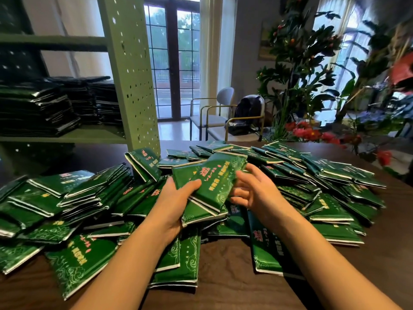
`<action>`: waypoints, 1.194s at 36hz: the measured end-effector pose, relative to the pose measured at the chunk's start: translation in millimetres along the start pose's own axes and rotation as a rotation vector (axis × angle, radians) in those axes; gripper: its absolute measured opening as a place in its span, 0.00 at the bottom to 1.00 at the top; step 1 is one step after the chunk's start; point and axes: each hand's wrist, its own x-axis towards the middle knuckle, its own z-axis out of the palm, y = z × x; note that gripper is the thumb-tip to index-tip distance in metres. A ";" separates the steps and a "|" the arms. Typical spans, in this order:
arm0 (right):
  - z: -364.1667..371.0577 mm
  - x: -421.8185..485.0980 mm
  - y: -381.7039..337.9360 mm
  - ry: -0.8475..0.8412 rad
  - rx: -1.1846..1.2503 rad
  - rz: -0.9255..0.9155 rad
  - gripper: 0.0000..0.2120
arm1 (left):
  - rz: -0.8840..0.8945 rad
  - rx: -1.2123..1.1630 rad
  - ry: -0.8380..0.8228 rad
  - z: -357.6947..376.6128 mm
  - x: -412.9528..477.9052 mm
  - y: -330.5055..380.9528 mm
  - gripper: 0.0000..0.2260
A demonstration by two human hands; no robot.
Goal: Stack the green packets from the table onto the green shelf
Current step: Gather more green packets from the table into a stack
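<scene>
A wide heap of green packets (324, 175) covers the dark wooden table (234, 283). My left hand (172, 198) grips a small bundle of green packets (212, 182) above the heap, thumb on top and fingers underneath. My right hand (252, 189) is at the bundle's right edge, fingers spread and loosely bent against it. The green shelf (93, 136) stands at the left, with tall stacks of packets (44, 108) on its board.
The shelf's perforated green upright (131, 74) rises just behind the heap. Chairs (214, 115) with a dark bag stand beyond the table near the glass doors. Leafy plants and red flowers (312, 130) crowd the right side.
</scene>
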 end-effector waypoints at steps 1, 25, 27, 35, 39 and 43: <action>1.9 -1.3 1.5 -0.002 -0.015 -0.053 0.15 | -0.009 0.002 -0.001 0.7 -0.3 -0.2 0.13; 12.9 -18.1 -1.9 -0.017 -0.625 -0.431 0.21 | -0.008 0.159 -0.239 7.3 -8.7 -3.8 0.12; 8.6 -18.1 -8.4 0.019 -0.768 -0.498 0.20 | 0.013 0.150 -0.202 5.7 -6.9 -2.9 0.11; -22.8 -23.3 -38.3 -0.174 -1.407 -0.218 0.12 | -0.028 0.114 -0.160 3.6 -8.9 2.2 0.10; -26.5 -29.4 -42.6 -0.244 -1.547 0.041 0.22 | -0.046 0.078 -0.166 5.1 -10.5 3.0 0.07; -26.5 -34.6 -42.7 -0.258 -1.601 0.177 0.30 | -0.073 0.029 -0.163 6.2 -11.2 4.4 0.03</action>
